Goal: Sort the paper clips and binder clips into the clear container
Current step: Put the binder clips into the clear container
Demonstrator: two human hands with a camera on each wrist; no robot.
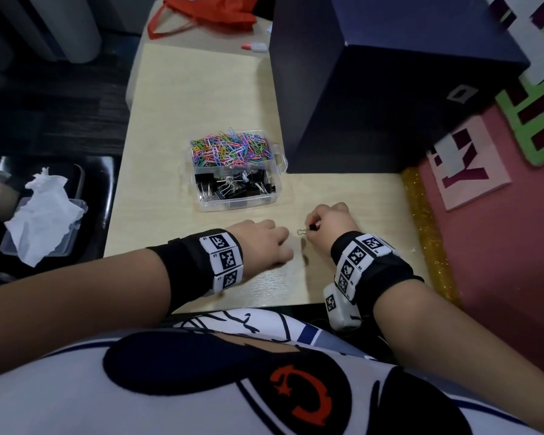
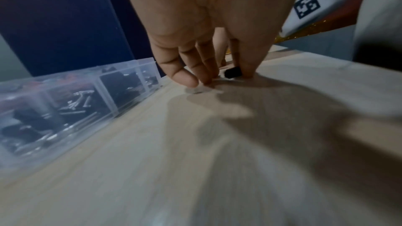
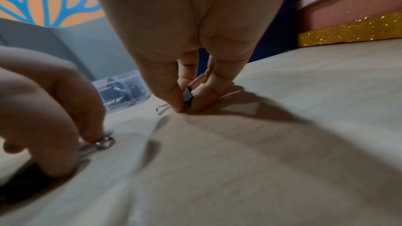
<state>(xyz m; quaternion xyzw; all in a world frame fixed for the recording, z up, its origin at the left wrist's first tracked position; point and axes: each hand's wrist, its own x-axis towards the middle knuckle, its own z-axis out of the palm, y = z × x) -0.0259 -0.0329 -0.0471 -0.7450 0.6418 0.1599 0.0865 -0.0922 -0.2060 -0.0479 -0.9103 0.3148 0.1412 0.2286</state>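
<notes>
A clear container [image 1: 203, 204] stands mid-table, with coloured paper clips [image 1: 230, 147] in its far compartment and black binder clips [image 1: 233, 185] in the near one. My right hand [image 1: 310, 230] pinches a small black binder clip [image 1: 311, 227] against the table in front of the container; the clip [image 3: 188, 96] sits between thumb and fingers, its wire handle [image 3: 162, 109] sticking out left. My left hand [image 1: 285, 249] is just left of it, fingers curled down on a second binder clip [image 2: 232, 72], whose silver handle [image 3: 105, 141] pokes out under the fingertips. The head view hides that clip.
A tall dark blue box [image 1: 374, 89] stands right behind the container. Off the light wooden table [image 1: 201, 89], to the left, crumpled white tissue [image 1: 41, 215] lies on a clear lid. A gold glitter strip [image 1: 427, 230] borders the right edge. A red bag [image 1: 208, 11] lies far back.
</notes>
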